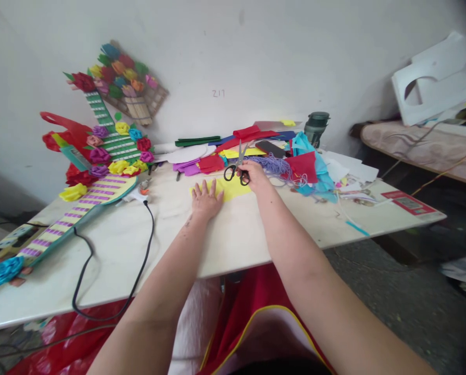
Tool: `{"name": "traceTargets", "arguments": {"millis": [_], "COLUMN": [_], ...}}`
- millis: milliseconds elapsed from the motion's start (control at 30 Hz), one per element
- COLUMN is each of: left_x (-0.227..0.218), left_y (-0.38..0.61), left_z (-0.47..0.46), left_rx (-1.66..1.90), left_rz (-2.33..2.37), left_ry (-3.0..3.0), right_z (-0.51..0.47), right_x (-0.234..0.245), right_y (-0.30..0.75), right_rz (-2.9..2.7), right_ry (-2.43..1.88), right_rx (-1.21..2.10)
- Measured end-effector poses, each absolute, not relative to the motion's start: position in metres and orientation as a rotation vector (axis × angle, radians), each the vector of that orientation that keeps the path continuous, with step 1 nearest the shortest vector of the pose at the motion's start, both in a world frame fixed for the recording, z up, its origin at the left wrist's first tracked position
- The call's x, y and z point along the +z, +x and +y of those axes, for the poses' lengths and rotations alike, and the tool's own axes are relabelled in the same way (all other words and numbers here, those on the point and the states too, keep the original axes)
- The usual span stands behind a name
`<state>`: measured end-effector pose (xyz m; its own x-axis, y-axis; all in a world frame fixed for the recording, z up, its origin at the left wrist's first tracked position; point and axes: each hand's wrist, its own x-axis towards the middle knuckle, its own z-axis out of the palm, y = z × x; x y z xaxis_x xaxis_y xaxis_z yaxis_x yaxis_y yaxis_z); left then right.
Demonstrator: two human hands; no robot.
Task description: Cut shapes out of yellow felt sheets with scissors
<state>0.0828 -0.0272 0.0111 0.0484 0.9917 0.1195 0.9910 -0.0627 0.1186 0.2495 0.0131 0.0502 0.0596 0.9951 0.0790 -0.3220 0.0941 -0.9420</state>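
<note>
Clock reference taken from the near edge of the counter (240,245), with the wall (189,62) at twelve.

Item one: a yellow sheet (233,190) lies on the counter between the two hands. As I see it from the room, its longer axis runs roughly from nine to three o'clock.

Item two: the left grip (206,200) is flat, palm down, fingers spread and resting on the sheet's nine o'clock end. The body of the sheet extends from it toward three.

Item three: the right grip (253,174) pinches a pair of scissors (239,161) near the base of the loops. Whether any finger passes through a loop, I cannot tell.

Principal finding: the scissors' long axis stands toward twelve, across that of the sheet, and the blades point away from it. From the right grip the middle of the sheet lies at about eight o'clock; in my judgement, the blades would have to turn round toward it to meet it. The left grip is the nearer, being in contact.

Also noted: lavender yarn (274,165) lies near the right grip, toward two o'clock.
</note>
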Motion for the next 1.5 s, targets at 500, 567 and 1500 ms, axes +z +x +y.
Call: {"name": "traceTargets", "arguments": {"millis": [500, 567, 1500], "left_x": [0.022, 0.021, 0.019], "left_y": [0.069, 0.071, 0.072], "left_z": [-0.022, -0.021, -0.019], "left_rx": [1.271, 1.296, 1.424], "left_rz": [1.376, 1.251, 1.377], "left_ry": [1.775, 1.671, 1.779], "right_z": [0.007, 0.009, 0.004], "right_x": [0.046, 0.044, 0.043], "right_y": [0.221, 0.219, 0.201], "right_rz": [-1.169, -1.192, -1.475], "right_ry": [-0.916, -0.931, -1.150], "right_rx": [1.329, 1.285, 0.955]}}
